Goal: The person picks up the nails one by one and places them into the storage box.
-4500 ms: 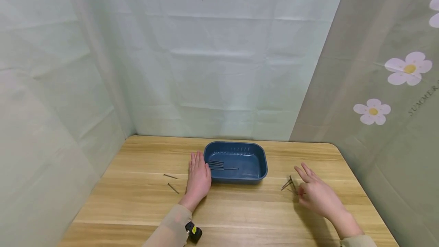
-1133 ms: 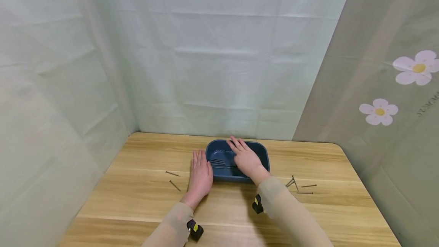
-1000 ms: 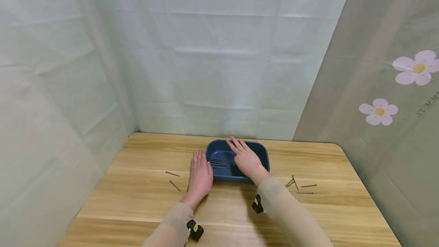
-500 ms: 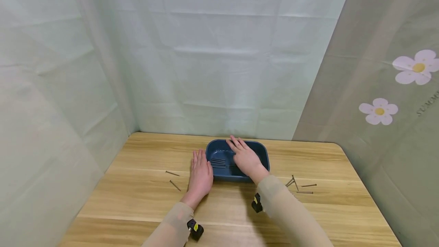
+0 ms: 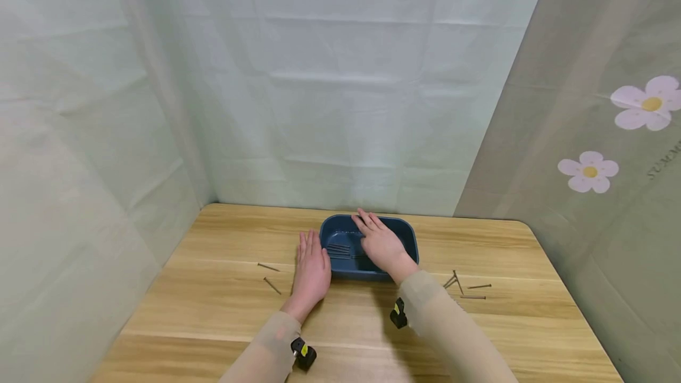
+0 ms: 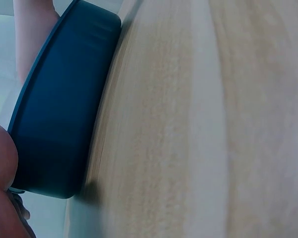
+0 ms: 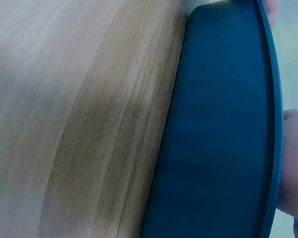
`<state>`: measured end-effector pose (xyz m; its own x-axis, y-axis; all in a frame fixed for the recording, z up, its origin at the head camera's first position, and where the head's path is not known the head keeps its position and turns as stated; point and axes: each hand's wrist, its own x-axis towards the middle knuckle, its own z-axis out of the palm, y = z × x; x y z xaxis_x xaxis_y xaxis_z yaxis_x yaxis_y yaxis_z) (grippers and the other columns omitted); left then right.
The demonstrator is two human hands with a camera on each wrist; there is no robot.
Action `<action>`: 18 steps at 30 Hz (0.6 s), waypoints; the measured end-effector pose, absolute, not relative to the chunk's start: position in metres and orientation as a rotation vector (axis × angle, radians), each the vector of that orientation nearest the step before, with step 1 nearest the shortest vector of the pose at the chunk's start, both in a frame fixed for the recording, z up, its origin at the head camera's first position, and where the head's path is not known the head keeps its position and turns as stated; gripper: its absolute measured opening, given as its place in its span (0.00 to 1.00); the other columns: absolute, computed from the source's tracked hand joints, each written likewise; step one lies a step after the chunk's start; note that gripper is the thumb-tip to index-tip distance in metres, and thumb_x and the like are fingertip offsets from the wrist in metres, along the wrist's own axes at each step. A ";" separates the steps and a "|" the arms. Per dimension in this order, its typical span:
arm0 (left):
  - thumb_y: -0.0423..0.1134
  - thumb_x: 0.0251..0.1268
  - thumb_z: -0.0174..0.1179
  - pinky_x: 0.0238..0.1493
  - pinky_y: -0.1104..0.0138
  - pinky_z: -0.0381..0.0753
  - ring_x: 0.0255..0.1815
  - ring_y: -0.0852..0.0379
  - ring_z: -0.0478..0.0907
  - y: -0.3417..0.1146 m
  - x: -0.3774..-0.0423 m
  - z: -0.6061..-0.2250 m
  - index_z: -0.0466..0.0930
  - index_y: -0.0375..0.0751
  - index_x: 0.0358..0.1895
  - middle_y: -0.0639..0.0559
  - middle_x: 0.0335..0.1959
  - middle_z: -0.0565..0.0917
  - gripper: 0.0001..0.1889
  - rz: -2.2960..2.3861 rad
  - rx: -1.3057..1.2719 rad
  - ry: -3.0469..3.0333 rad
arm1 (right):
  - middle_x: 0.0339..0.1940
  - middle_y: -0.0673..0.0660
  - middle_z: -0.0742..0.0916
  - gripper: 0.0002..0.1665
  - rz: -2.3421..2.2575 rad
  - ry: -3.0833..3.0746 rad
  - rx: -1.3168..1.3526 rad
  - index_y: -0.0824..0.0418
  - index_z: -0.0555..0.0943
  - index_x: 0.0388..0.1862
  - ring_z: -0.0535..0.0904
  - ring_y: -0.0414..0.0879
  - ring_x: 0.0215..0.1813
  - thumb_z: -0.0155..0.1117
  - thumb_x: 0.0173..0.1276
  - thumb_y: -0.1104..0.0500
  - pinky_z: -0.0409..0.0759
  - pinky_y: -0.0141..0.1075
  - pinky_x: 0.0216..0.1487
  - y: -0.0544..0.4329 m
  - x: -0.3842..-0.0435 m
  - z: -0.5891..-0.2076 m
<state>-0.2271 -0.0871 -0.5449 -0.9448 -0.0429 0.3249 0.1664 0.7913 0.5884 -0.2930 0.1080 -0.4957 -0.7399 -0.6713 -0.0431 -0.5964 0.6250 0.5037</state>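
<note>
A blue plastic tray (image 5: pixel 367 275) sits near the table's back edge, with several nails (image 5: pixel 339 251) lined up side by side at its left end. Against the tray's left wall rests my left hand (image 5: pixel 311 273), its fingers straight and the thumb at the rim. My right hand (image 5: pixel 384 250) reaches over the front rim down into the tray, three fingers extended toward the back wall. Its thumb and index fingertip are hidden below the hand, close to another nail (image 5: pixel 356 257); I cannot tell whether they pinch one. Both wrist views mostly show the tray's outer wall (image 6: pixel 64 99).
Two loose nails (image 5: pixel 272 285) lie on the wooden table (image 5: pixel 213 312) left of my left hand. Several more nails (image 5: pixel 473 297) lie to the right of the tray, some crossing. Fabric curtains (image 5: pixel 340 105) hang behind and at both sides.
My right hand has moved left from the nails at the right into the tray since the earliest frame. Over the last second both hands stay nearly still; the left keeps to the tray's side.
</note>
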 end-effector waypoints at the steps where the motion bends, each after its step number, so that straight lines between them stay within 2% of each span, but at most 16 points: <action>1: 0.33 0.85 0.47 0.80 0.35 0.53 0.85 0.26 0.48 -0.087 -0.227 -0.545 0.59 0.15 0.78 0.23 0.81 0.60 0.28 -0.918 -0.094 -2.659 | 0.89 0.57 0.60 0.11 -0.733 -2.695 1.056 0.53 0.93 0.51 0.44 0.57 0.90 0.66 0.80 0.56 0.46 0.47 0.87 0.108 -0.293 -0.495; 4: 0.34 0.86 0.47 0.81 0.36 0.53 0.85 0.26 0.47 -0.087 -0.227 -0.544 0.59 0.16 0.78 0.23 0.81 0.59 0.28 -0.912 -0.088 -2.669 | 0.88 0.58 0.61 0.14 -0.638 -2.703 1.059 0.54 0.92 0.55 0.45 0.57 0.89 0.62 0.83 0.53 0.46 0.47 0.86 0.109 -0.294 -0.496; 7: 0.33 0.85 0.48 0.80 0.36 0.54 0.85 0.26 0.48 -0.087 -0.228 -0.544 0.60 0.15 0.77 0.23 0.81 0.60 0.28 -0.909 -0.087 -2.660 | 0.88 0.60 0.63 0.15 -0.528 -2.704 1.072 0.54 0.92 0.54 0.46 0.58 0.89 0.61 0.84 0.51 0.48 0.47 0.86 0.111 -0.294 -0.497; 13: 0.33 0.85 0.48 0.81 0.36 0.53 0.85 0.26 0.48 -0.087 -0.228 -0.543 0.60 0.15 0.77 0.23 0.81 0.61 0.28 -0.913 -0.083 -2.656 | 0.87 0.60 0.65 0.08 -0.326 -2.737 1.077 0.51 0.89 0.43 0.49 0.58 0.89 0.66 0.81 0.52 0.50 0.48 0.86 0.115 -0.291 -0.493; 18: 0.35 0.86 0.47 0.81 0.37 0.53 0.85 0.27 0.47 -0.087 -0.228 -0.545 0.60 0.17 0.78 0.24 0.81 0.60 0.28 -0.911 -0.073 -2.673 | 0.87 0.62 0.64 0.04 -0.173 -2.766 1.079 0.51 0.89 0.44 0.47 0.59 0.89 0.69 0.79 0.54 0.49 0.48 0.86 0.121 -0.286 -0.490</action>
